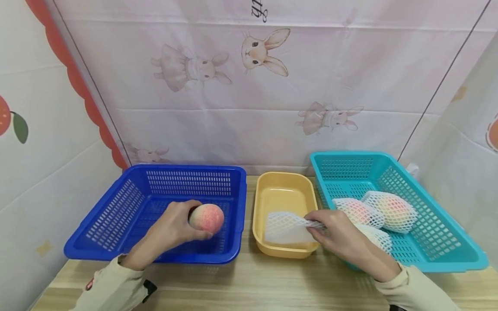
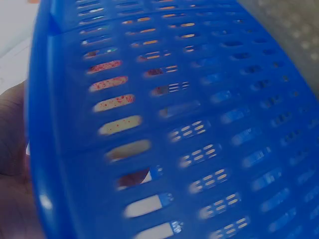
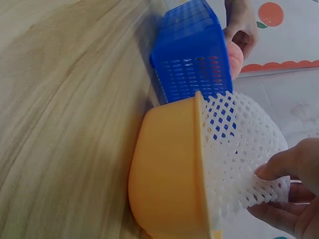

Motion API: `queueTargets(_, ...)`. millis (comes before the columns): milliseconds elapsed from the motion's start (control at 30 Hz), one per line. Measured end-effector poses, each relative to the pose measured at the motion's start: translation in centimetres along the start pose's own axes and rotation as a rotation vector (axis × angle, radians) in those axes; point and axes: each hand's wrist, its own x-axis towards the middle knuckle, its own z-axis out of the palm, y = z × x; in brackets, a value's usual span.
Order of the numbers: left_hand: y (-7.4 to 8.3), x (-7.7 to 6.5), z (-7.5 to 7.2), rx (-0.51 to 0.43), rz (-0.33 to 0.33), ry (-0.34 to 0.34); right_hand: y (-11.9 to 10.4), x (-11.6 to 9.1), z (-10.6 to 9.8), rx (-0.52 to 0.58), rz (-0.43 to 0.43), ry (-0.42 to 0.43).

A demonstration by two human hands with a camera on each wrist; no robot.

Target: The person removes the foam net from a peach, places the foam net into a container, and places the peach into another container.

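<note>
My left hand [image 1: 175,222] grips a pink and cream peach [image 1: 210,218] over the blue basket [image 1: 190,168], with fingers and thumb around its side. In the left wrist view, parts of the peach [image 2: 113,103] show through the basket's slots. A white foam fruit net [image 1: 285,226] hangs from my right hand [image 1: 342,237], pinched at one end between thumb and fingers. It lies partly over the yellow tub [image 1: 285,194]. In the right wrist view, the foam net [image 3: 244,144] spreads across the tub's rim, its mesh flattened.
On the right stands a teal basket [image 1: 346,167] holding net-wrapped peaches [image 1: 391,211], partly hidden by my right forearm. The yellow tub sits between the two baskets on a wooden table [image 1: 280,280]. A rabbit-printed cloth [image 1: 249,95] hangs behind them.
</note>
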Motion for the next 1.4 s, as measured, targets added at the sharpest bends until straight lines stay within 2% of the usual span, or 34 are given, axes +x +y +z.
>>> queueTargets(333, -0.6, 0.2, 1.1, 0.037, -0.011, -0.011, -0.3, 0.0, 0.9, -0.086, 0.051, -0.074)
queueTargets(567, -0.7, 0.3, 1.4, 0.026, -0.049, -0.058, -0.5, -0.1, 1.4, -0.154, 0.110, -0.143)
queueTargets(933, -0.7, 0.2, 1.9, 0.021, -0.098, -0.095, -0.6, 0.1, 2.1, -0.280, 0.118, -0.174)
queueTargets(1067, -0.7, 0.3, 2.1, 0.023, -0.103, -0.101, -0.6, 0.2, 2.1, -0.267, 0.146, -0.182)
queueTargets(1233, -0.8, 0.2, 2.3, 0.027, -0.110, -0.102, -0.5, 0.1, 1.8, -0.200, 0.183, -0.192)
queueTargets(1400, -0.9, 0.2, 2.4, 0.028, -0.108, -0.099, -0.5, 0.1, 1.4, -0.184, 0.183, -0.183)
